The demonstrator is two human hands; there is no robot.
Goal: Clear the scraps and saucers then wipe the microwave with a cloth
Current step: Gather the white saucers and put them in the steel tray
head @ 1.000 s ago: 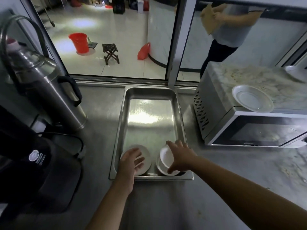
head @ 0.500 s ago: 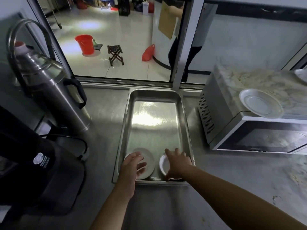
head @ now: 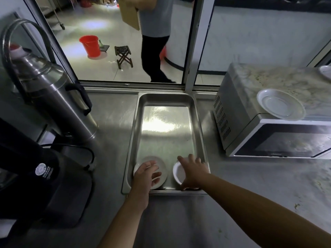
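Reaching into the near end of the steel tray (head: 165,104), both hands lie over white saucers set side by side on its floor. The left hand (head: 145,176) hovers with fingers loosely spread above the left saucer (head: 162,167); whether it touches is unclear. The right hand (head: 192,171) lies flat, fingers splayed, on the right saucer (head: 177,171) (possibly a small stack, hard to tell). Two saucers are yet to be cleared — one on the microwave (head: 238,111) top near its front edge (head: 280,104), another only partly in view at the far right (head: 326,71). Both lie to the right and further back, so the right hand is the nearer one. Crumbs cover the microwave top — wiping looks a long way off.
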